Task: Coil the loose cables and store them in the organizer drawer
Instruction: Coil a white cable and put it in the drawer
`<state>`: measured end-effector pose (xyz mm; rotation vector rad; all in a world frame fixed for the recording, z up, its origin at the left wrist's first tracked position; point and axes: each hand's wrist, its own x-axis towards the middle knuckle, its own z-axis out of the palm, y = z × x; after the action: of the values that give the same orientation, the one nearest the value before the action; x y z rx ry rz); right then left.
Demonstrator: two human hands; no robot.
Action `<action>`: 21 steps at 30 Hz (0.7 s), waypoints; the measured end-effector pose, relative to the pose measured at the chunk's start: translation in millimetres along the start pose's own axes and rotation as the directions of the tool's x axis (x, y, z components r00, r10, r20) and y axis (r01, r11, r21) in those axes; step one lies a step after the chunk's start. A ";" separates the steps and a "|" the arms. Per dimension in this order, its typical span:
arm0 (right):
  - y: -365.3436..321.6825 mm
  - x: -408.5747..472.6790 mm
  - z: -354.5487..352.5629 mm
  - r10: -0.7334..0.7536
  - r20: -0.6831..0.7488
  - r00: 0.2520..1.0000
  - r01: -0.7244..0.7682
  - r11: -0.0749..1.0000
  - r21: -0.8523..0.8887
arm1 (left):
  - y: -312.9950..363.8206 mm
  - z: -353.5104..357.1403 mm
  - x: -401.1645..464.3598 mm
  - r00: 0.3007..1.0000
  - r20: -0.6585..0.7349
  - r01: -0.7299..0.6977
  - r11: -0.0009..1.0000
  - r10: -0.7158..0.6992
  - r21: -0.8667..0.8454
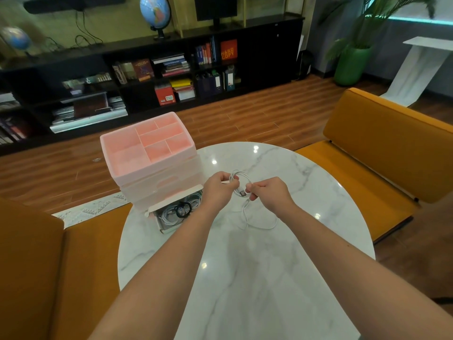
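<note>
A white cable is partly wound into a small loop above the round marble table. My left hand pinches the loop at its left side. My right hand grips the cable near its plug, and the loose tail hangs down and curls on the tabletop. A pink organizer with divided top compartments stands at the table's far left. Its bottom drawer is pulled out and holds coiled white cables and a black one.
Orange seats flank the table: one at the left, one at the right. A dark bookshelf with books and a globe lines the far wall. A green potted plant stands at the back right.
</note>
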<state>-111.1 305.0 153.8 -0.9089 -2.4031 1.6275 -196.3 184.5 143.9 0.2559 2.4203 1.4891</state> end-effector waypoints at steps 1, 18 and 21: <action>-0.3 0.3 0.0 0.004 0.004 1.000 -0.004 1.000 0.004 | 0.7 1.1 -0.8 1.000 0.008 -0.024 1.000 0.024 0.009; -1.9 1.6 -8.1 0.012 0.042 0.999 -0.014 0.998 0.060 | -7.7 -4.9 3.1 0.987 0.005 -0.159 0.982 0.159 0.102; -0.6 4.6 -6.7 -0.004 0.011 1.000 0.004 1.000 0.023 | -5.7 -9.1 1.0 0.983 0.083 -0.169 0.986 0.167 0.017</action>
<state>-112.4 312.7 156.1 -0.8935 -2.3866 1.6598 -200.2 174.6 142.5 0.5271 2.4046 1.4870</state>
